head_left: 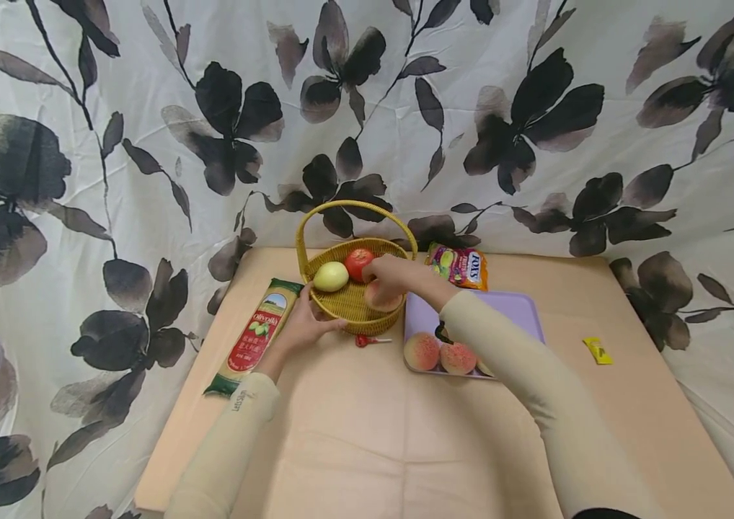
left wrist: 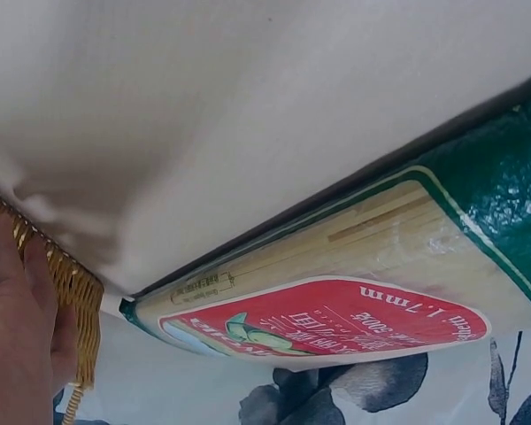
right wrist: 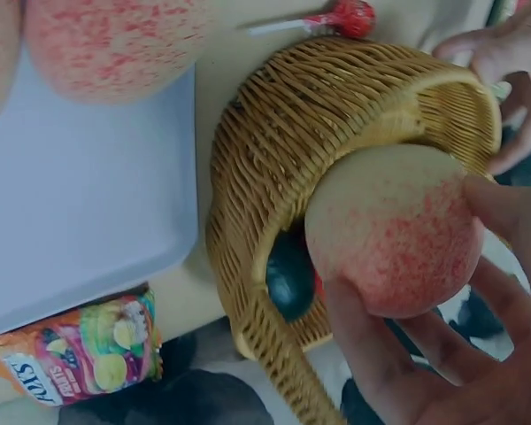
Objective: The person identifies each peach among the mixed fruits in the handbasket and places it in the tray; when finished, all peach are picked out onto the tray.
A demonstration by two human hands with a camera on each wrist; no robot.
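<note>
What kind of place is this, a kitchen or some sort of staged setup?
Probably a staged tabletop rather than a real kitchen: a flower-print sheet hangs as backdrop, and a cloth-covered table holds only a wicker basket, a spaghetti packet and a purple tray.

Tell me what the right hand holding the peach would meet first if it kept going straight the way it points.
Probably the red tomato inside the basket: the right hand with its peach points over the rim toward it, with the pale fruit beyond. Depth is hard to judge.
</note>
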